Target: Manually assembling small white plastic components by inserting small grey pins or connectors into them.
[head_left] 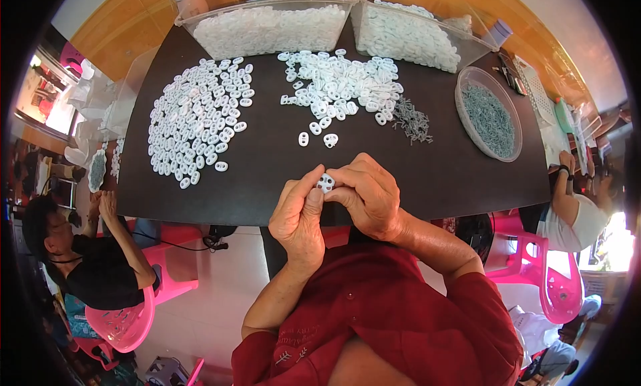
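Observation:
Above the near edge of the dark table, both my hands pinch one small white plastic piece [325, 183] with several dark holes. My left hand [298, 220] grips it between thumb and fingertips on one side. On the other side, the thumb and index finger of my right hand [368, 194] close on it. Just beyond my fingers lie a loose white two-holed oval piece [303, 139] and another white piece [330, 140]. Farther off is a heap of white pieces [347, 82], with a small pile of thin grey pins [412, 121] at its right side.
White two-holed ovals [197, 116] spread across the table's left. Two clear bins, left [267, 32] and right [407, 39], hold white pieces at the back. A round tub [461, 96] of grey pins stands right. People sit on both sides, with pink chairs [561, 292].

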Available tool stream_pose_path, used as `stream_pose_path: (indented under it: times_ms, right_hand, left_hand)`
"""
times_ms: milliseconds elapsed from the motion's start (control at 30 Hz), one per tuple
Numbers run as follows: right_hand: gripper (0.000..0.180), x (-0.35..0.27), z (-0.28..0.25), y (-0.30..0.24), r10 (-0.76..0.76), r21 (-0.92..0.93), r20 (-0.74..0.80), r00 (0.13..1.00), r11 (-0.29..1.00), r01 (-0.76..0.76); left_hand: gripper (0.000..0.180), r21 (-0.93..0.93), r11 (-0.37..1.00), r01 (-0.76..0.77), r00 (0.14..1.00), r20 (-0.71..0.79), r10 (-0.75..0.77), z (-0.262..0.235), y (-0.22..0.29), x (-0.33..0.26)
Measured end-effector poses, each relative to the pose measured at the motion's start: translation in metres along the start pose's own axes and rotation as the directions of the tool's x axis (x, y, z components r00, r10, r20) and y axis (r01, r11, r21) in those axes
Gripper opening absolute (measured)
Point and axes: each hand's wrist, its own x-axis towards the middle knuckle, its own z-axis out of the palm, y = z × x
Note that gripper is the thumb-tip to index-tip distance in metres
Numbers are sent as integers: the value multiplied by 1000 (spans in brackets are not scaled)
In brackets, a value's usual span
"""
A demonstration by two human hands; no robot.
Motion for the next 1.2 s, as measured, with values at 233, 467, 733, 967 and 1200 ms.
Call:
stream_pose_path:
  times_ms: [233, 467, 733, 967, 1200]
  right_hand:
    - [27, -2, 1, -1, -28, -22, -11, 1000, 999, 28]
    - [27, -1, 1, 0, -11, 12, 3, 1000, 1000, 11]
    - [30, 6, -1, -7, 109, 51, 83, 991, 992, -113]
    - [31, 5, 3, -10, 153, 95, 49, 987, 983, -157]
    - [27, 1, 9, -5, -23, -23, -33, 999, 999, 22]
  left_hand:
    - [21, -38, 999, -21, 999, -25, 20, -1, -4, -1]
    - [19, -163, 985, 50, 997, -49, -59, -1, -8, -3]
    - [20, -188, 980, 59, 997, -44, -69, -4, -5, 0]
    - [22, -199, 978, 61, 995, -61, -74, -1, -3, 0]
    - [23, -47, 999, -23, 1000, -17, 22, -1, -3, -1]
